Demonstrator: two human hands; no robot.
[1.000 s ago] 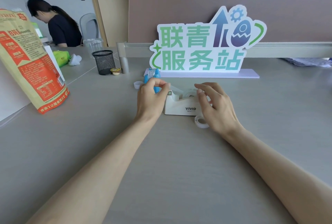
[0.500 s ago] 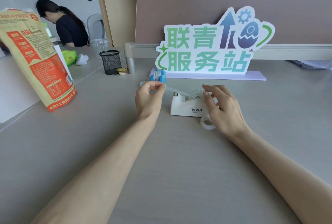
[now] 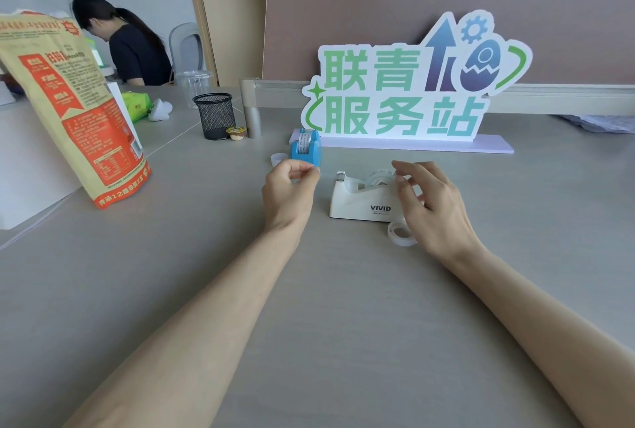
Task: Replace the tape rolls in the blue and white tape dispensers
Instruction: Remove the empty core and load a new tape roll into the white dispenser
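A white tape dispenser (image 3: 360,202) marked VIVID stands mid-table with a clear roll (image 3: 379,178) seated in it. My right hand (image 3: 433,207) hovers over its back end, fingers apart near the roll. Behind and to the left, a small blue dispenser (image 3: 307,151) holds a printed roll. My left hand (image 3: 290,187) is just in front of it, thumb and forefinger pinched on a short, faint strip of clear tape. A loose clear tape roll (image 3: 400,233) lies flat by my right wrist. A small white core (image 3: 279,159) sits left of the blue dispenser.
A green-lettered standing sign (image 3: 412,90) blocks the back in front of a desk divider. A tall orange snack bag (image 3: 68,101) stands at the left. A black mesh cup (image 3: 215,115) and a small pudding cup (image 3: 236,132) sit back left. A person sits far left.
My left hand drew a clear strip leftward from the white dispenser, and the strip no longer spans to the cutter. My right hand has lifted slightly off the dispenser.
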